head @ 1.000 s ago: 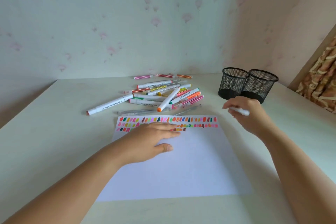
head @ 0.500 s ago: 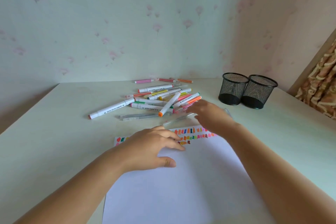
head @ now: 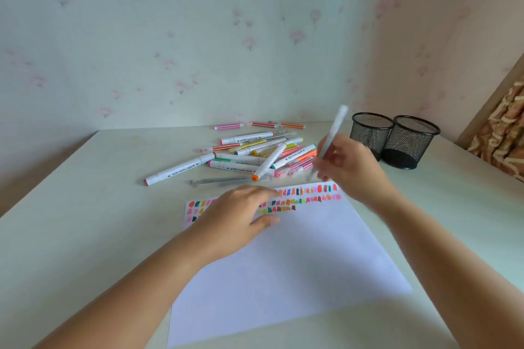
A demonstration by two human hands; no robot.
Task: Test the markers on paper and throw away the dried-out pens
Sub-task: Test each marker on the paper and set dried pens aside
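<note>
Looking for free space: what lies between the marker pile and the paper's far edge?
In the head view, thin clear pens lie there, between the pile and the paper.

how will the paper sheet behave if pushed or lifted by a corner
Probably slides easily: the sheet lies flat on a smooth table, with the left hand resting on it, likely steadying it. Looking thin, it would likely droop when lifted.

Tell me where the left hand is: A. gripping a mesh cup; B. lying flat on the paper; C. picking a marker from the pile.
B: the left hand lies flat on the paper, covering part of the colour swatches; the right hand holds the pen.
</note>
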